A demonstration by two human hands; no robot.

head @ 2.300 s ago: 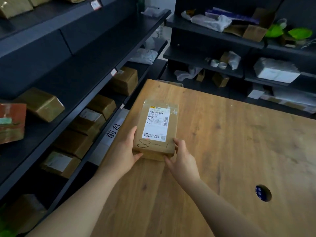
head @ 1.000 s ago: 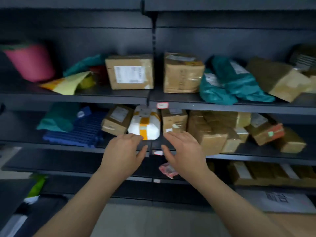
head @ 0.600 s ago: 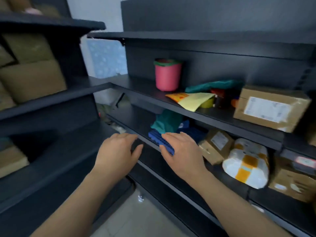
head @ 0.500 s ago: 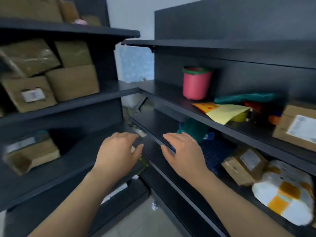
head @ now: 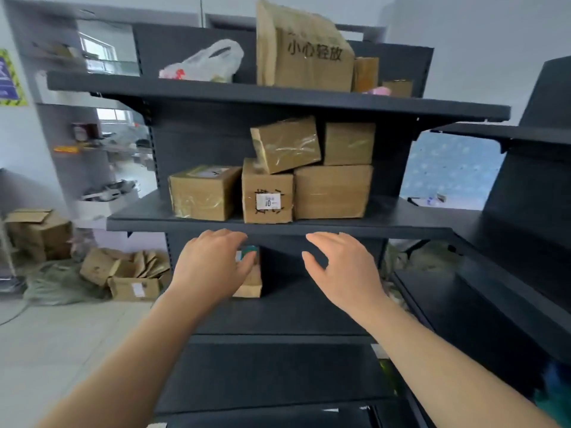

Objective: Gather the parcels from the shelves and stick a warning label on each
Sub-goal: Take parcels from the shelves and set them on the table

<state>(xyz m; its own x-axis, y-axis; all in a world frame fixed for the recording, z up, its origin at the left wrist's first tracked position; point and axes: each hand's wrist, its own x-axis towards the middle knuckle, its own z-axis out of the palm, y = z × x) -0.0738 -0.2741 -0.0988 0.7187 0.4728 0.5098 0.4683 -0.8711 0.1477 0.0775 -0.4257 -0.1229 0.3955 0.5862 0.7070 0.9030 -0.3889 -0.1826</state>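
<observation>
A dark metal shelf rack (head: pixel 278 226) faces me. Its middle shelf holds several taped brown parcels: a wide one (head: pixel 204 193) at the left, a tall one with a small white label (head: pixel 267 193), a large plain one (head: pixel 332 191), and two smaller ones stacked on top (head: pixel 285 143). One shelf lower, a brown parcel (head: pixel 251 281) is mostly hidden behind my left hand (head: pixel 213 267). Both hands are empty with fingers spread, held just under the middle shelf's front edge. My right hand (head: pixel 343 270) hovers apart from any parcel.
The top shelf carries a big cardboard piece with handwriting (head: pixel 304 52) and a white plastic bag (head: pixel 207 61). Loose cartons (head: pixel 123 274) lie on the floor at the left. Another dark rack (head: pixel 525 242) stands close on the right.
I let go of the parcel on the wooden table and turned left past two racks to this one. Both hands stayed empty and raised in front of me.
</observation>
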